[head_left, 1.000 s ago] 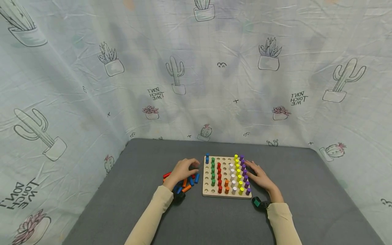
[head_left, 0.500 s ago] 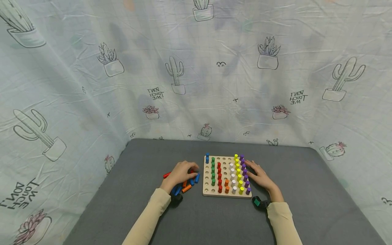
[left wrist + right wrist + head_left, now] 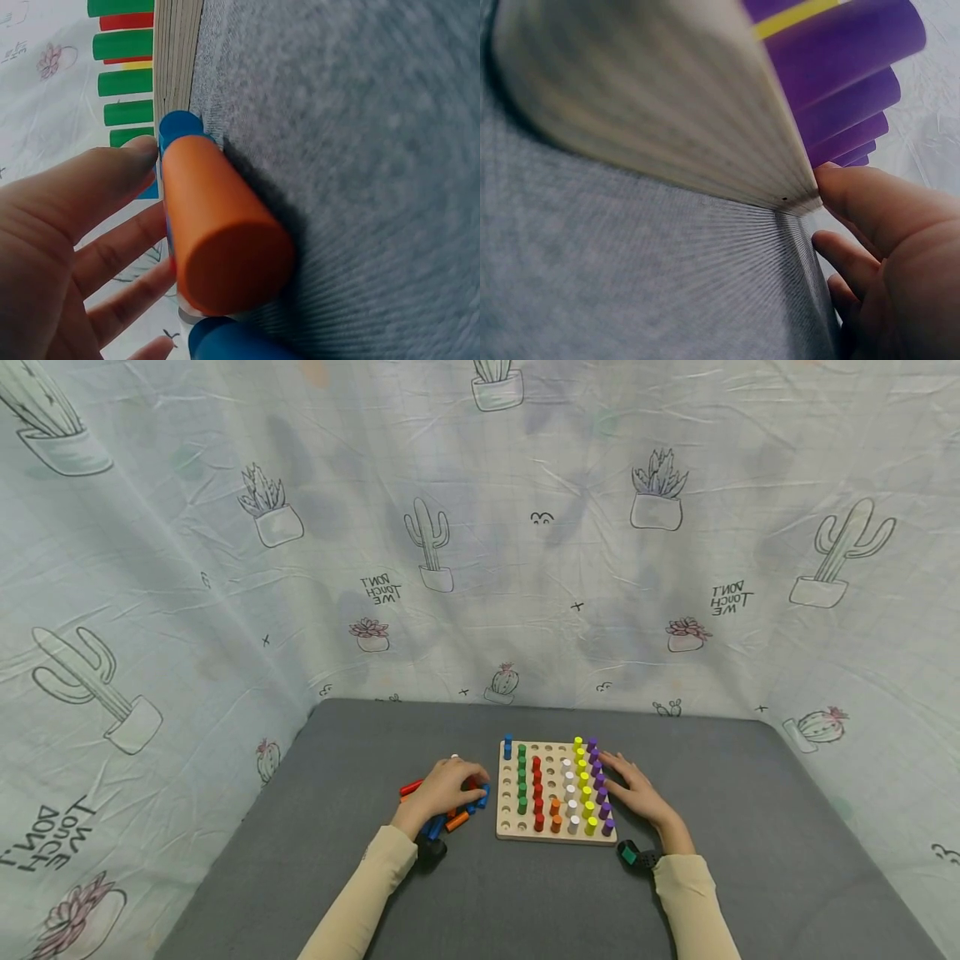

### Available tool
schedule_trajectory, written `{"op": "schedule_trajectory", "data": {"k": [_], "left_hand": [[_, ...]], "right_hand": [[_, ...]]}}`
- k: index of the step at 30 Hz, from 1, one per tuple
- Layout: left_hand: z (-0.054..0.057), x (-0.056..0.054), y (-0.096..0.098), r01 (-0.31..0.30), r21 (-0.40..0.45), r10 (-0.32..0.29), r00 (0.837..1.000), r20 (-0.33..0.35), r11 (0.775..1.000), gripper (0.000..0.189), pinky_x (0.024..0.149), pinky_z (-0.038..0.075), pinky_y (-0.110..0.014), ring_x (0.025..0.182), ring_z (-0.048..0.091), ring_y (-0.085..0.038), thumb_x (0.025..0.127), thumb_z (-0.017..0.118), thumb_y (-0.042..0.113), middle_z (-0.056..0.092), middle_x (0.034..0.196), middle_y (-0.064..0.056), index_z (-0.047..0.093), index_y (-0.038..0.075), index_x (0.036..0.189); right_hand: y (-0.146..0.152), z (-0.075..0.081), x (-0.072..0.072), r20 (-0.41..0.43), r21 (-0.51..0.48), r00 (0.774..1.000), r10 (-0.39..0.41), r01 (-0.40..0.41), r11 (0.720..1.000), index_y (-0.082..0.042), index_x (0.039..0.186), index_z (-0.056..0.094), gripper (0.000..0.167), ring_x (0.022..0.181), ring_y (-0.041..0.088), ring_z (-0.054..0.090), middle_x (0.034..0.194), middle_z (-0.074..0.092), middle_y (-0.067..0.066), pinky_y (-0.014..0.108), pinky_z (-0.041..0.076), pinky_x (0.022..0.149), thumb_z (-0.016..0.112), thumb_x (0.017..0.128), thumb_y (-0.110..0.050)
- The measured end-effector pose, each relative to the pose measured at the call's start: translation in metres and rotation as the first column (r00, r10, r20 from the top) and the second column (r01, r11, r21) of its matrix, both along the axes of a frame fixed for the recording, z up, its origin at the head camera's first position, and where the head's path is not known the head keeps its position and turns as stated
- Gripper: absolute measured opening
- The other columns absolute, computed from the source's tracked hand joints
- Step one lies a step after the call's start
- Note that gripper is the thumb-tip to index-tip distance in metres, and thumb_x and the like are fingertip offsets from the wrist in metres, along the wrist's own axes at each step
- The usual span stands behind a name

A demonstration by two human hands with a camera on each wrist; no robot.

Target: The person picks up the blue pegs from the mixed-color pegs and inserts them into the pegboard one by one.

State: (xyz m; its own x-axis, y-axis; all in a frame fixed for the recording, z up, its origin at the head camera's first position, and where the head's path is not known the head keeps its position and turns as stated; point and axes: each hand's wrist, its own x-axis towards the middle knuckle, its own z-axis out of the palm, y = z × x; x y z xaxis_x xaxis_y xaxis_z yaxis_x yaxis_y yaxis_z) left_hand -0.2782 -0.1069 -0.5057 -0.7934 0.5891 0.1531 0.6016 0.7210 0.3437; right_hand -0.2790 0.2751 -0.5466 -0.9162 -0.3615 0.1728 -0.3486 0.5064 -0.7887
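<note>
My left hand [image 3: 446, 787] hovers low over a heap of loose pegs left of the board. Its thumb and index finger pinch a blue peg [image 3: 483, 795]. Close to the left wrist camera lies an orange peg [image 3: 225, 225], and it partly hides the fingertips. The wooden pegboard [image 3: 540, 838] carries upright columns of purple, yellow, white, orange, red, green and blue pegs. Along the board's right edge rests my right hand [image 3: 637, 792], its fingers extended. In the right wrist view its thumb touches the board's side, beside the purple pegs [image 3: 847, 45].
Loose pegs around the left hand include a red peg [image 3: 410, 787] and an orange peg [image 3: 457, 821]; some lie hidden under the palm. A grey cloth [image 3: 540, 902] covers the table. Behind it hangs a curtain [image 3: 480, 568] printed with cacti.
My left hand has come down onto the heap and closed its thumb and finger on the blue peg, which has shifted slightly. The right hand and the board stay in place.
</note>
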Motion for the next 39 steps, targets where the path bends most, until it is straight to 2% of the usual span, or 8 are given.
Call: {"op": "schedule_trajectory", "data": {"k": [6,12,17,25,30,35,39], "left_hand": [[0.002,0.003,0.002,-0.015,-0.042,0.016,1.0,0.018,0.999,0.029,0.098,0.037,-0.048,0.099,0.056,-0.014,0.086,0.065,0.038,0.065,0.102,0.008,0.065,0.022,0.111],[0.005,0.005,0.004,-0.024,-0.068,0.027,0.999,0.043,0.997,0.036,0.1,0.034,-0.051,0.105,0.054,-0.019,0.084,0.065,0.042,0.063,0.105,0.005,0.064,0.022,0.113],[0.007,0.007,0.005,-0.022,-0.073,0.026,0.998,0.059,0.997,0.037,0.103,0.031,-0.053,0.106,0.054,-0.022,0.084,0.065,0.042,0.062,0.104,0.004,0.064,0.02,0.115],[0.005,0.005,0.007,-0.014,-0.079,0.019,0.998,0.063,0.997,0.038,0.105,0.029,-0.054,0.104,0.055,-0.019,0.085,0.064,0.043,0.061,0.104,0.003,0.064,0.02,0.115],[0.004,0.005,0.008,-0.01,-0.046,0.013,0.997,0.072,0.999,0.036,0.105,0.027,-0.055,0.1,0.054,-0.017,0.084,0.067,0.04,0.062,0.1,0.005,0.063,0.021,0.114],[0.003,0.005,0.008,-0.017,0.008,0.016,0.996,0.091,1.0,0.033,0.108,0.02,-0.057,0.098,0.053,-0.016,0.083,0.068,0.036,0.063,0.095,0.006,0.063,0.022,0.113],[0.001,0.004,0.008,-0.028,0.046,0.025,0.996,0.081,0.999,0.029,0.11,0.016,-0.056,0.097,0.053,-0.015,0.084,0.068,0.034,0.063,0.089,0.008,0.063,0.023,0.11]], "right_hand": [[0.0,0.0,-0.001,0.009,-0.029,1.0,0.001,-0.001,1.0,0.003,0.139,0.036,0.052,0.135,0.051,0.008,0.144,0.027,0.031,0.065,0.0,0.105,0.055,0.092,-0.009],[0.002,-0.002,-0.002,0.013,0.006,1.0,-0.005,0.004,1.0,-0.001,0.14,0.037,0.051,0.137,0.048,0.006,0.146,0.026,0.028,0.064,0.0,0.106,0.054,0.094,-0.016],[0.0,0.0,0.0,0.001,0.02,1.0,-0.013,0.013,1.0,0.0,0.14,0.037,0.051,0.137,0.049,0.007,0.145,0.026,0.029,0.064,0.0,0.106,0.054,0.094,-0.013],[-0.013,0.032,0.016,0.018,0.0,1.0,0.0,0.0,1.0,0.011,0.136,0.036,0.049,0.133,0.055,0.008,0.141,0.025,0.036,0.066,0.001,0.104,0.052,0.092,-0.005],[-0.014,0.037,0.019,0.032,0.002,0.999,-0.009,0.009,1.0,0.009,0.137,0.036,0.05,0.134,0.053,0.008,0.142,0.026,0.035,0.065,0.001,0.106,0.053,0.093,-0.006],[-0.014,0.035,0.018,0.023,0.0,1.0,-0.013,0.013,1.0,0.01,0.136,0.036,0.05,0.134,0.054,0.009,0.142,0.026,0.035,0.065,0.001,0.106,0.053,0.092,-0.006],[-0.014,0.034,0.018,0.019,0.002,1.0,-0.01,0.01,1.0,0.009,0.136,0.037,0.05,0.134,0.053,0.009,0.142,0.027,0.034,0.065,0.001,0.106,0.054,0.092,-0.006]]}}
